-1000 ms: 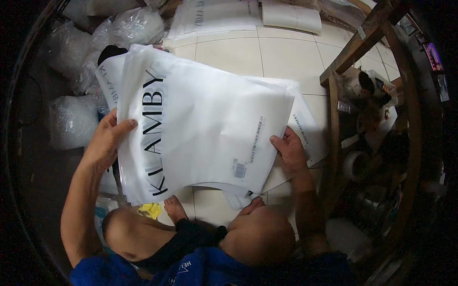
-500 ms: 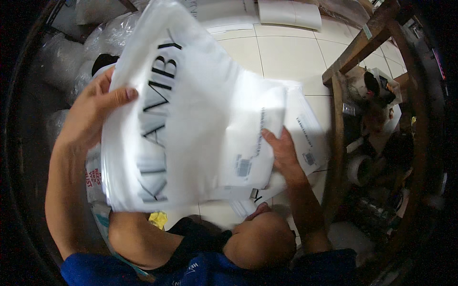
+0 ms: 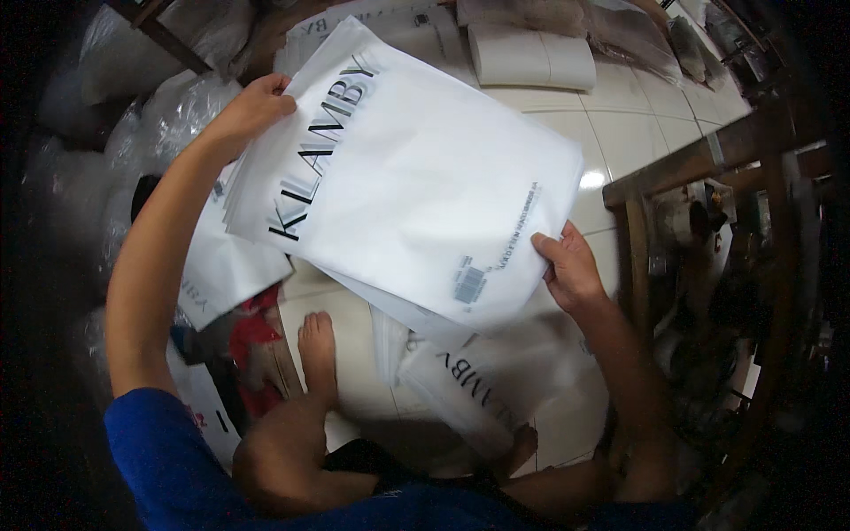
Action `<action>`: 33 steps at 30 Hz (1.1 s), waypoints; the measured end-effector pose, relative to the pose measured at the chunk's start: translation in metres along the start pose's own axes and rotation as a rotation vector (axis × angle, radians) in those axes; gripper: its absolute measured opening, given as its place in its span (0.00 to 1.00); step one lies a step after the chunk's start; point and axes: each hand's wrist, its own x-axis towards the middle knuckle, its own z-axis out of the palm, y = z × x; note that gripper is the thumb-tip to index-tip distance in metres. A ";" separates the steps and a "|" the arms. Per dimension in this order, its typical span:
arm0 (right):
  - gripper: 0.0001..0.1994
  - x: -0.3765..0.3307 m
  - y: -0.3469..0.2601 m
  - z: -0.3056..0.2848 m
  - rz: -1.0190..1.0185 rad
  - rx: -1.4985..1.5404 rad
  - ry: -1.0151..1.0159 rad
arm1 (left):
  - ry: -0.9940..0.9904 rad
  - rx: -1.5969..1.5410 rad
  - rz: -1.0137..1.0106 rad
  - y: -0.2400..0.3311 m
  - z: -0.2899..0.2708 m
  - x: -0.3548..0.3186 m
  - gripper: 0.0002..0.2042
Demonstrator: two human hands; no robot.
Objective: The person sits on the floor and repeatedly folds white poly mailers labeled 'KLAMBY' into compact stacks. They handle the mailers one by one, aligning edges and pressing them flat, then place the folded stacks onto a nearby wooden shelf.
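Observation:
A stack of white, slightly see-through plastic bags (image 3: 434,168) with large black lettering and a small grey barcode is stretched between my two hands above the floor. My left hand (image 3: 257,111) pinches its far left edge, where several layers fan apart. At the lower right corner, my right hand (image 3: 571,265) grips with the thumb on top and the fingers hidden beneath. Below the stack, more lettered bags (image 3: 496,389) lie on the tiles near my folded legs. Another white bag (image 3: 235,261) rests to the left, under my left forearm.
Clear plastic bundles (image 3: 181,115) crowd the left side. A wooden frame (image 3: 708,155) with cluttered shelves stands to the right. Beyond the stack are a white roll or folded sheet (image 3: 531,57) and more printed bags (image 3: 390,40) on the tiled floor (image 3: 633,133).
The stack has gone from raised and curved to flatter and lower, stretched toward the right. Both hands keep their hold; the left moved away from me, the right shifted rightward. The view has shifted too.

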 end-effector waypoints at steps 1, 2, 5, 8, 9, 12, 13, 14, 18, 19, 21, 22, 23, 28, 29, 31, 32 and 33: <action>0.19 0.015 0.000 0.018 0.008 0.032 -0.004 | 0.002 0.105 0.069 -0.010 -0.016 0.032 0.17; 0.19 0.031 0.001 0.042 0.007 0.053 0.002 | 0.010 0.148 0.092 -0.018 -0.035 0.059 0.18; 0.20 0.020 0.043 0.019 0.114 -0.060 0.026 | 0.053 0.237 0.076 -0.065 0.017 0.069 0.21; 0.20 0.048 0.066 0.077 0.040 0.071 0.128 | 0.398 0.456 0.402 -0.089 0.015 0.136 0.15; 0.21 0.066 0.071 0.090 -0.022 0.103 0.136 | 0.259 0.601 0.412 -0.079 0.008 0.165 0.18; 0.20 0.128 0.063 0.149 -0.044 0.202 0.215 | 0.154 1.162 0.398 -0.041 -0.041 0.264 0.22; 0.19 0.150 0.067 0.162 -0.114 0.271 0.168 | 0.234 1.110 0.334 -0.016 -0.055 0.264 0.23; 0.18 0.173 0.068 0.159 -0.205 0.316 0.174 | 0.360 0.492 0.189 0.039 -0.038 0.226 0.27; 0.18 0.259 0.089 0.198 -0.125 0.324 0.285 | 0.577 0.541 0.440 0.014 -0.051 0.251 0.28; 0.19 0.280 0.099 0.201 -0.141 0.334 0.306 | 0.607 0.522 0.574 -0.012 -0.055 0.262 0.26; 0.21 0.312 0.133 0.192 -0.113 0.244 0.397 | 0.642 0.463 0.826 -0.085 -0.044 0.284 0.22; 0.23 0.321 0.145 0.190 -0.094 0.198 0.440 | 0.658 0.431 0.947 -0.109 -0.037 0.289 0.20; 0.24 0.323 0.153 0.184 -0.070 0.159 0.491 | 0.635 0.391 0.845 -0.126 -0.015 0.274 0.21; 0.19 0.325 0.149 0.188 -0.042 0.144 0.490 | 0.293 0.360 0.281 -0.199 0.038 0.194 0.29; 0.19 0.323 0.147 0.191 -0.044 0.146 0.494 | 0.207 0.329 0.195 -0.209 0.042 0.191 0.30; 0.17 0.319 0.141 0.199 -0.046 0.182 0.542 | 0.135 0.314 0.065 -0.215 0.055 0.189 0.31; 0.16 0.317 0.139 0.202 -0.028 0.188 0.553 | 0.098 0.307 0.000 -0.222 0.060 0.188 0.32; 0.15 0.315 0.137 0.207 -0.009 0.195 0.564 | 0.094 0.230 -0.033 -0.230 0.062 0.192 0.33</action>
